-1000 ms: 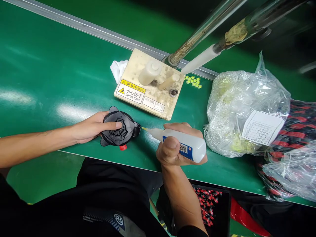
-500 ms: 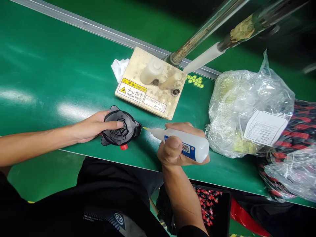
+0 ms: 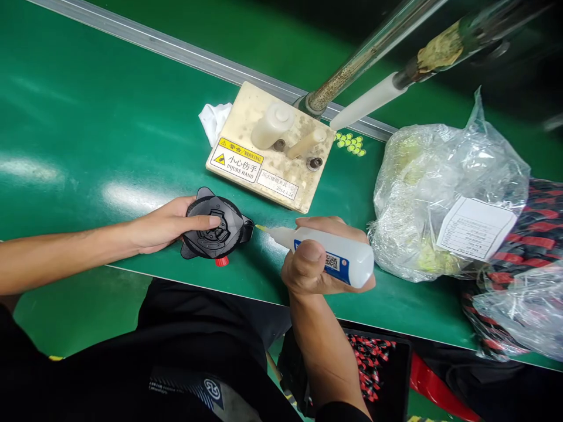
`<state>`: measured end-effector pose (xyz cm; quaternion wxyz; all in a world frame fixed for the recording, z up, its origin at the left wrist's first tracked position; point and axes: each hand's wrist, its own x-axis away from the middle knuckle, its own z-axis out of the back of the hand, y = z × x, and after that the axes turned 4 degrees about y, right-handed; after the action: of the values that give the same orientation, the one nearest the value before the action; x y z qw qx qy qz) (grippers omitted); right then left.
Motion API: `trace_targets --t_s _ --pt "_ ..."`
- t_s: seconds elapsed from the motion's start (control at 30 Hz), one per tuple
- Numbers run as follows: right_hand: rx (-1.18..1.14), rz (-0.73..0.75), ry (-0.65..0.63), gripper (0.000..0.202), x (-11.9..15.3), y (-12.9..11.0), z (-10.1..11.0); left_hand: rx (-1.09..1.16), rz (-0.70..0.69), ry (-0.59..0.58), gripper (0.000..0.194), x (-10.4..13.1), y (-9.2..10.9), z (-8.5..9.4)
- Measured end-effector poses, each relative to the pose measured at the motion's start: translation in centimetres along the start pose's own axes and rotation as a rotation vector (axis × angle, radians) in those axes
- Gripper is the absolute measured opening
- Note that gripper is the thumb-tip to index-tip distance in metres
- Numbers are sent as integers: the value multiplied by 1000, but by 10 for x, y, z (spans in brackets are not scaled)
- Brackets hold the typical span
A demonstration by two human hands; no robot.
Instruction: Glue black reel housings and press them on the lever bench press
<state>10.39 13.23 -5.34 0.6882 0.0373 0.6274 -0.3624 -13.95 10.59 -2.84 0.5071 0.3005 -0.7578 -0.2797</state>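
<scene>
My left hand (image 3: 169, 225) grips a black round plastic part (image 3: 211, 243) with pointed lobes, its thumb across the recessed centre. A red knob (image 3: 222, 261) shows at the part's near edge. In my right hand (image 3: 308, 266) lies a white squeeze bottle (image 3: 354, 261) with a blue label, tilted so its thin yellowish nozzle tip (image 3: 260, 227) points left. That tip is close to the small lug on the part's right side; whether they touch I cannot tell. The fingers under the part are hidden.
Beyond my hands stands a cream fixture block (image 3: 272, 158) with a warning label and posts. Small yellow-green pieces (image 3: 350, 143) lie behind it. Right are a clear plastic bag (image 3: 413, 205) and black-and-red parts (image 3: 523, 246). Below the table edge is a bin of red-and-black pieces (image 3: 372, 360).
Hardly anything differs. The view has shifted very slightly; both hands keep their grips, and the nozzle stays near the lug.
</scene>
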Motion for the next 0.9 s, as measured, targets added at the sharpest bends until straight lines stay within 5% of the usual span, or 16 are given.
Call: trace_targets --t_s 0.73,0.9 --pt "-13 0 78 17 1 1 -6 5 14 29 41 1 2 -2" --pt "36 -97 -63 20 4 -1 11 -4 13 28 43 1 2 -2"
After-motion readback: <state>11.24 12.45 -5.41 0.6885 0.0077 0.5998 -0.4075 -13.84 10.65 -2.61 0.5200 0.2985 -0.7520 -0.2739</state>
